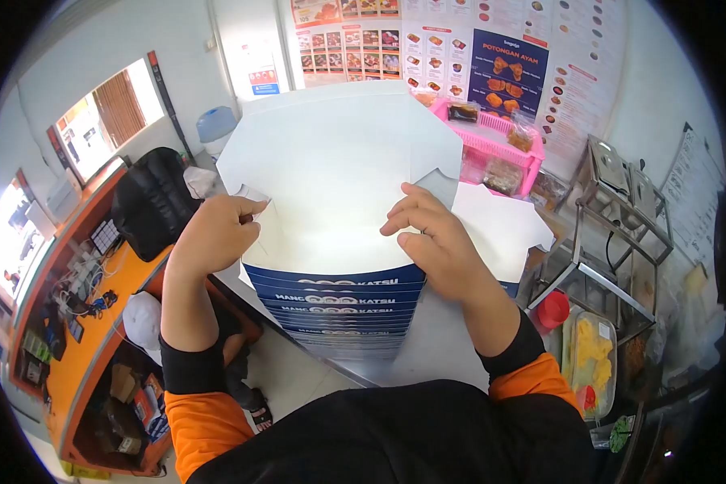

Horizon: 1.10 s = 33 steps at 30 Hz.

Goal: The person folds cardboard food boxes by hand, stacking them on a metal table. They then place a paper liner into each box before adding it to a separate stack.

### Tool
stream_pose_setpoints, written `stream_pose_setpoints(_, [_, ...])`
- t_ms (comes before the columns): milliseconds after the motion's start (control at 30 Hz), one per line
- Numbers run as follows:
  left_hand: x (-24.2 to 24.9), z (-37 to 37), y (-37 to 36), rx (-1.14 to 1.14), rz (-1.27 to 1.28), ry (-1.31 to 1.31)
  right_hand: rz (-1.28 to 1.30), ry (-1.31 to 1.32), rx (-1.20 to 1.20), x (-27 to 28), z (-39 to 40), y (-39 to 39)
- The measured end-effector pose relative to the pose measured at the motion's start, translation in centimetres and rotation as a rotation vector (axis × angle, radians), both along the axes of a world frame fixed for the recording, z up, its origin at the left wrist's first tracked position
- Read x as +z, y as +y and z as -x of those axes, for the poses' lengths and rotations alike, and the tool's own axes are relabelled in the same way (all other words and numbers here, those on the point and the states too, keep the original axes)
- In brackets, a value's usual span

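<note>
A white-lined paper food box point(339, 218) is part folded on top of a tall stack of nested boxes point(339, 323) with blue "Mang Katsu" printed fronts. Its large lid panel stands up at the back. My left hand point(211, 234) is closed at the box's left side, fingers pinched on the side flap. On the opposite side, my right hand point(436, 238) rests by the right wall, its fingers bent and apart. What lies under its palm is hidden.
Another white box blank point(496, 230) lies to the right. Behind it stands a pink basket point(504, 145) with packets. At right are a metal rack point(581, 258), a red cup point(552, 309) and a tray of yellow food point(589, 363). A person in a white cap point(143, 319) is low at left.
</note>
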State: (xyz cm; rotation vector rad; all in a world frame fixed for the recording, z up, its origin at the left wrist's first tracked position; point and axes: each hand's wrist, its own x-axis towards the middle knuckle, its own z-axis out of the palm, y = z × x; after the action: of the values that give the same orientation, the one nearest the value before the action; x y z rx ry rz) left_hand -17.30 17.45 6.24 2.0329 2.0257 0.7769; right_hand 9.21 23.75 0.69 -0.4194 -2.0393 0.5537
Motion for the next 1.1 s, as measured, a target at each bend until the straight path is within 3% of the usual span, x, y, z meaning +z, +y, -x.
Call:
stream_pose_setpoints(200, [-1.0,0.0,0.0,0.0,-0.074,-0.105,0.031,-0.052,0.022,-0.7,-0.5,0.0])
stream_pose_setpoints(300, [-0.8,0.4,0.2,0.005,0.011,-0.08,0.031,-0.038,0.04,-0.6,-0.4,-0.3])
stream_pose_setpoints(400, [-4.6,2.6,1.5,-0.223,-0.46,-0.426,0.007,0.1,0.04,-1.9,-0.1,0.2])
stream_pose_setpoints(433, [-6.1,2.6,1.4,-0.397,-0.48,-0.693,0.014,0.222,0.014,-2.8,0.2,0.0])
stream_pose_setpoints(467, [-7.7,2.1,1.7,-0.541,-0.566,-0.741,0.021,0.346,-0.012,-4.0,0.6,0.0])
stream_pose_setpoints(533, [-10.8,0.3,2.4,-0.611,-0.648,-0.856,0.092,0.442,0.086,-5.7,1.3,0.3])
stream_pose_setpoints(567, [-11.6,-1.2,2.2,-0.627,-0.675,-1.132,0.078,0.433,0.064,-5.8,1.5,0.0])
stream_pose_setpoints(633, [-11.5,-1.6,1.6,-0.586,-0.653,-1.102,0.031,0.31,0.032,-5.7,1.1,0.0])
stream_pose_setpoints(733, [-12.1,-2.0,1.4,-0.548,-0.697,-1.062,0.172,0.336,0.156,-5.5,0.9,0.8])
stream_pose_setpoints(1100, [-14.4,-2.0,0.5,-0.518,-0.765,-0.987,0.193,0.384,0.155,-7.4,0.9,0.5])
